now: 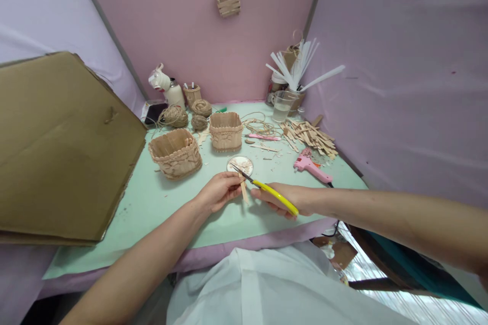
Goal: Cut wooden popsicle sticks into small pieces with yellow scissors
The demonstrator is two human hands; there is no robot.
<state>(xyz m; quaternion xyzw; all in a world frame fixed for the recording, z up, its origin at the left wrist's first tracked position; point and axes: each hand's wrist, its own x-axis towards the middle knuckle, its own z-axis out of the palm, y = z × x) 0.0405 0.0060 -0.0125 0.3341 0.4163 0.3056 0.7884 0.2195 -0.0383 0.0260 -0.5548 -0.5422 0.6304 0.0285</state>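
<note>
White garment (pixel 274 284) nearest; left hand (pixel 221 191) holds wooden strip (pixel 244 193), right hand (pixel 293 195) scissors (pixel 275 194)

1. A white shirt (pixel 206 292), its cloth softly creased, fills the view's edge at 6 o'clock.
2. A flat band (pixel 250 289) in matching white runs down the shirt's front, from 12 toward 6 o'clock.
3. The left forearm (pixel 152 256), between 7 and 8 o'clock, is bare, as is the left hand (pixel 220 190).
4. Bare, too, are the right forearm (pixel 396 213), toward 4 o'clock, and right hand (pixel 284 194).
</note>
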